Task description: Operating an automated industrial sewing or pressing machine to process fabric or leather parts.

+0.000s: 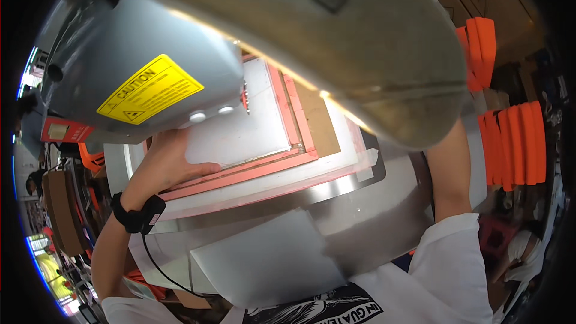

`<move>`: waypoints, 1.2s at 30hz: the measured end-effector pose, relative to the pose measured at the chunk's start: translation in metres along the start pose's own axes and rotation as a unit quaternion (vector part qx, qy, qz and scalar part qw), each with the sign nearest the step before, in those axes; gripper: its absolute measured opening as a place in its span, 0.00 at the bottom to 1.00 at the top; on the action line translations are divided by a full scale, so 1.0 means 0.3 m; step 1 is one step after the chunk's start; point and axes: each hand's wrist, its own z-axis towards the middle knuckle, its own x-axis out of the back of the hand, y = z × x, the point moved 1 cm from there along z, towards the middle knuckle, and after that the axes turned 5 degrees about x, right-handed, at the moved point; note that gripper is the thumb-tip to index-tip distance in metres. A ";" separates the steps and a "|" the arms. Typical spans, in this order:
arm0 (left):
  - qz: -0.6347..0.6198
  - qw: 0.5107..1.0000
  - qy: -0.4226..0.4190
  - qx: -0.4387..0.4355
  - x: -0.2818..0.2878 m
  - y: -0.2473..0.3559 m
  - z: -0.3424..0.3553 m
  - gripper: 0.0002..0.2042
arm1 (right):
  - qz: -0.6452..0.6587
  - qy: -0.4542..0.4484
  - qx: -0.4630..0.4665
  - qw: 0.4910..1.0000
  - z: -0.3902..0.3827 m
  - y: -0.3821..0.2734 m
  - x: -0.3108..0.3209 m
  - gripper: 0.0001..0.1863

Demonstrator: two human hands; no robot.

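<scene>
My left hand (171, 159) lies at the near left corner of a pale sheet (246, 123), its thumb stretched along the sheet's near edge. The other fingers are apart from the thumb and partly hidden under a grey machine housing (150, 48). Around the sheet runs a pink-edged frame (297, 117), fixed on a white board on the metal work table. My right forearm (450, 174) reaches forward on the right. Behind the machine's broad beige arm (336, 42) my right hand is hidden.
Close overhead, the machine's arm and housing block much of the view. A translucent sheet (270, 258) lies at the table's near edge, against my shirt. Bundled orange strips (513, 144) hang at the right. From a black band (138, 213) on my left wrist trails a cable.
</scene>
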 end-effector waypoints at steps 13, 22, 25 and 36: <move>-0.121 0.991 -0.001 0.053 0.022 0.052 -0.206 0.37 | -0.014 -0.038 -0.030 0.999 0.000 -0.036 -0.030 0.15; -0.233 0.966 -0.013 0.112 0.036 0.141 -0.309 0.32 | 0.011 -0.067 -0.017 0.998 -0.039 -0.044 0.014 0.12; -0.157 0.981 0.019 0.115 -0.045 0.122 -0.340 0.32 | -0.017 -0.068 0.025 0.997 0.012 0.108 -0.127 0.12; -0.220 0.960 0.106 0.134 -0.031 -0.018 -0.139 0.19 | -0.026 -0.077 -0.006 0.997 -0.040 -0.139 -0.059 0.12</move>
